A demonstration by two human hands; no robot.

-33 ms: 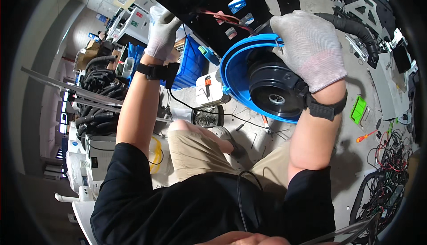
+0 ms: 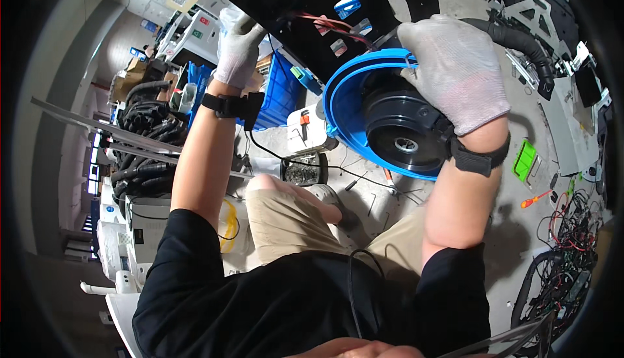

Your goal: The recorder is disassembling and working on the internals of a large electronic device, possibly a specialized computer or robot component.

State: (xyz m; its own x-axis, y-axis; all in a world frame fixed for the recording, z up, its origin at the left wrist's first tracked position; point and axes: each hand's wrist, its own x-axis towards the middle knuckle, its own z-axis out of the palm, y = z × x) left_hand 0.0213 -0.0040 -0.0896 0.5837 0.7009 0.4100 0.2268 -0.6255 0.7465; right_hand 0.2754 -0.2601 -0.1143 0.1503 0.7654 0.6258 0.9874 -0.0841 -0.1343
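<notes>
A blue round housing (image 2: 335, 107) is tipped toward me, with a black drum-shaped motor unit (image 2: 400, 130) inside it. My right hand (image 2: 455, 72), in a pale knitted glove, is closed over the upper right rim of this housing, and its fingertips are partly hidden. Further left, my gloved left hand (image 2: 239, 49) is raised at the side edge of a large black panel (image 2: 292, 0). Its thumb and fingers bend around that edge; their tips are partly out of sight. Red wires (image 2: 331, 26) run across the panel above the housing.
Between my legs and the housing stand a tray of screws (image 2: 304, 169) and a white box (image 2: 305, 130). A blue crate (image 2: 278, 94) is behind them. On the right floor lie a green tray (image 2: 524, 160), an orange screwdriver (image 2: 535, 200) and tangled wires (image 2: 565, 247). Black hoses (image 2: 149, 137) are piled left.
Both forearms and hands have shifted very slightly to the right. The blue housing has shifted a little too, and both hands keep their grip.
</notes>
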